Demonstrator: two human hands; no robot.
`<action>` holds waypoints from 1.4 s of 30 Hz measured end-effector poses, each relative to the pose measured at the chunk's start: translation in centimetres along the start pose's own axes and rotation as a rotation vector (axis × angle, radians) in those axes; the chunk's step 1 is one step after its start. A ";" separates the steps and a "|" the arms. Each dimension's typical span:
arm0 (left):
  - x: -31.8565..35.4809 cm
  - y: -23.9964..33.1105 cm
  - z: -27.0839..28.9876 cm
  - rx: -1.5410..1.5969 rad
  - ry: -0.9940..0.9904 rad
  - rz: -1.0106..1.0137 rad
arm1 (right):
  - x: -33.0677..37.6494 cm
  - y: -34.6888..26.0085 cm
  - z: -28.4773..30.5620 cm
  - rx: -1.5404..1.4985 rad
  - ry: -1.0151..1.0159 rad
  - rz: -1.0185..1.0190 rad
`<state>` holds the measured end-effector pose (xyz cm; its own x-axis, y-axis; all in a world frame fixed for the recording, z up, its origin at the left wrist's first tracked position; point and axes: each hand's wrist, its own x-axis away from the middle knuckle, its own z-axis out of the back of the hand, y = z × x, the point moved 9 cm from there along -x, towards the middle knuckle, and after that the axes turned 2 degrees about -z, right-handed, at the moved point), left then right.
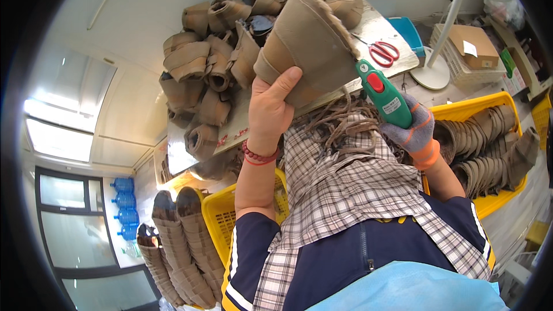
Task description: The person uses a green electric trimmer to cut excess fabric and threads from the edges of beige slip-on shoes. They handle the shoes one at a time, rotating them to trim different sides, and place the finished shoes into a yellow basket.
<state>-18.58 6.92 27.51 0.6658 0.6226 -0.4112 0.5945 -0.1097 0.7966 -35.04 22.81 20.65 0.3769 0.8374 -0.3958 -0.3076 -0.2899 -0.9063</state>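
In the head view we see the left hand [271, 103], bare with a red bead bracelet at the wrist, raised over the table [380, 26]. Its fingers are clamped on the lower edge of a tan boot upper [308, 37], thumb pressed against the near face, so the piece stands lifted above the table's front edge. The right hand [416, 129], in a grey glove with orange trim, has its fingers wrapped tight around a green handheld tool [383, 93] with a red button. The tool's tip is just beside the boot upper's right edge; we cannot tell whether they touch. A pile of tan boot uppers [207, 69] lies on the table behind, with red scissors [383, 52] to the right. We count 2 yellow baskets [495, 103], both holding more uppers.
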 end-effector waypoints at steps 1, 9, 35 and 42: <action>-0.4 -0.7 -0.3 -0.020 -0.008 0.020 | 0.2 0.2 0.5 -0.018 0.043 0.022; -2.4 -6.6 -2.0 -0.661 -0.189 0.031 | 1.7 2.7 4.2 -0.030 0.274 -0.124; 1.0 -11.6 -3.7 -1.583 -0.810 -0.442 | 1.9 7.1 9.3 -0.407 0.454 -0.376; -6.6 -2.9 3.8 -1.190 -0.169 -0.307 | 3.7 8.4 12.8 -0.258 0.596 -0.310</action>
<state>-23.05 0.19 26.23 0.6736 0.3810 -0.6333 0.0156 0.8493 0.5276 -47.47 29.37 13.46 0.8487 0.5254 -0.0612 0.0798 -0.2414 -0.9671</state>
